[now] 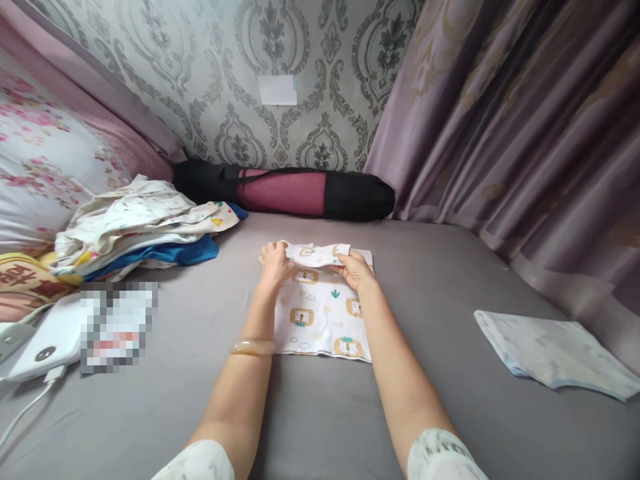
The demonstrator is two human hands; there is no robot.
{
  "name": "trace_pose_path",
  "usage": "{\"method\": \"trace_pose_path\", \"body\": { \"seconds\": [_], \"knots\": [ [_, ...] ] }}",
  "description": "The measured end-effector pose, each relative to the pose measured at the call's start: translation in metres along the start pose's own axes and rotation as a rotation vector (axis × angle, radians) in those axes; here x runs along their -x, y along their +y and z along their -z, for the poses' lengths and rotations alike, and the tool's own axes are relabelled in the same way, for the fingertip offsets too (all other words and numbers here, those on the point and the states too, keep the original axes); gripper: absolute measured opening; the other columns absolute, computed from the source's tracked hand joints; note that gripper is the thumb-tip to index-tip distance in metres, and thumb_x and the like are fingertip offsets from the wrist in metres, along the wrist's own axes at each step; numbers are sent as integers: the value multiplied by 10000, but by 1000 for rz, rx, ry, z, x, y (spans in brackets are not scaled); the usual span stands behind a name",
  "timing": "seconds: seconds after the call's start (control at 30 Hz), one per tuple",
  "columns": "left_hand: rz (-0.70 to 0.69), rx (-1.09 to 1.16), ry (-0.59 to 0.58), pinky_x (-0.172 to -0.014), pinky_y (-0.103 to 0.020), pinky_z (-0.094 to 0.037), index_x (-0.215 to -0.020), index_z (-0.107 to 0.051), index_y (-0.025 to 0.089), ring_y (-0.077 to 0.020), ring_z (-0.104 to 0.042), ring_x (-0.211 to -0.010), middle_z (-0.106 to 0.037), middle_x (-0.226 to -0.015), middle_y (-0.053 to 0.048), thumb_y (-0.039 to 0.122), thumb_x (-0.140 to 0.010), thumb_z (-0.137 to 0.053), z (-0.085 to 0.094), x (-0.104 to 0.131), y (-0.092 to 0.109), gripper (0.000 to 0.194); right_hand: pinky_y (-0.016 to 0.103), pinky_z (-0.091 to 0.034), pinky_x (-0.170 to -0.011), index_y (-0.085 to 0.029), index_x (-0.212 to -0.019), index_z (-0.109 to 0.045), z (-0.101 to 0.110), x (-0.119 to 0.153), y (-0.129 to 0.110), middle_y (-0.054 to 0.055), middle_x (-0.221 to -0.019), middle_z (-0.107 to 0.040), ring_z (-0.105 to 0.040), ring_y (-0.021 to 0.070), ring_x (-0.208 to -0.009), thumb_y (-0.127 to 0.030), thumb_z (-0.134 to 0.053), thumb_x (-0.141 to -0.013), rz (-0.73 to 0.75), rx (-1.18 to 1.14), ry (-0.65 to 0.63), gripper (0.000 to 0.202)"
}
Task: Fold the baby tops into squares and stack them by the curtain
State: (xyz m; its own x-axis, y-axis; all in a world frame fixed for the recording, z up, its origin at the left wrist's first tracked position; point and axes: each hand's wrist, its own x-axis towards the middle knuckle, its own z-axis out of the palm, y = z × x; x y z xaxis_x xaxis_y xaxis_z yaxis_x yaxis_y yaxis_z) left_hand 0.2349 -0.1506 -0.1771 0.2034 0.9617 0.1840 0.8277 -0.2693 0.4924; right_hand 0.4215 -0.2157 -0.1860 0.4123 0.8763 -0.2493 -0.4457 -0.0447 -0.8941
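Observation:
A white cloth garment (pixel 320 320) printed with yellow lion faces and green leaves lies flat in front of me, its exact kind unclear. Its far edge is lifted and folded over toward me. At the left end of that fold, my left hand (pixel 277 263) is closed on the fabric, a pale bangle on its wrist. My right hand (pixel 354 268) pinches the same fold at its right end, thumb on top. Some of the fingers are hidden behind the cloth.
Grey sheet (pixel 430 400) covers the bed. On the left are a clothes pile (pixel 135 227), a white power bank (pixel 55 337) with a cable, and a blurred-out item (pixel 120 327). A folded light garment (pixel 555 350) lies right. A black and maroon roll bag (pixel 285 192) lies along the wall.

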Motion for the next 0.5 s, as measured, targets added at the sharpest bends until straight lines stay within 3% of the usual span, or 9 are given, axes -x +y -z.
{"method": "trace_pose_path", "body": {
  "seconds": [0.13, 0.33, 0.5],
  "knots": [
    [41, -61, -96, -927, -437, -398, -1103, -560, 205, -344, -484, -1142, -529, -1152, -159, 133, -755, -540, -7, 1, -17, 356, 291, -616, -684, -197, -867, -609, 9, -5, -9, -11, -823, -692, -682, 137, -744, -48, -564, -784, 78, 84, 63, 176],
    [6, 11, -32, -827, -367, -430, -1105, -538, 212, -291, -548, -1023, -523, -1114, -129, 86, -803, -448, -17, 4, -15, 340, 272, -601, -653, -203, -876, -607, 27, -12, -14, -27, -811, -685, -667, 120, -707, -74, -559, -783, 166, 201, 157, 166],
    [-18, -8, -67, -805, -362, -442, -1026, -606, 214, -309, -553, -1054, -524, -1105, -145, 52, -771, -471, -19, 7, -14, 331, 275, -596, -614, -187, -921, -620, 37, -15, -13, -4, -835, -690, -661, 122, -687, -43, -549, -787, 159, 272, 237, 210]
  ]
}}
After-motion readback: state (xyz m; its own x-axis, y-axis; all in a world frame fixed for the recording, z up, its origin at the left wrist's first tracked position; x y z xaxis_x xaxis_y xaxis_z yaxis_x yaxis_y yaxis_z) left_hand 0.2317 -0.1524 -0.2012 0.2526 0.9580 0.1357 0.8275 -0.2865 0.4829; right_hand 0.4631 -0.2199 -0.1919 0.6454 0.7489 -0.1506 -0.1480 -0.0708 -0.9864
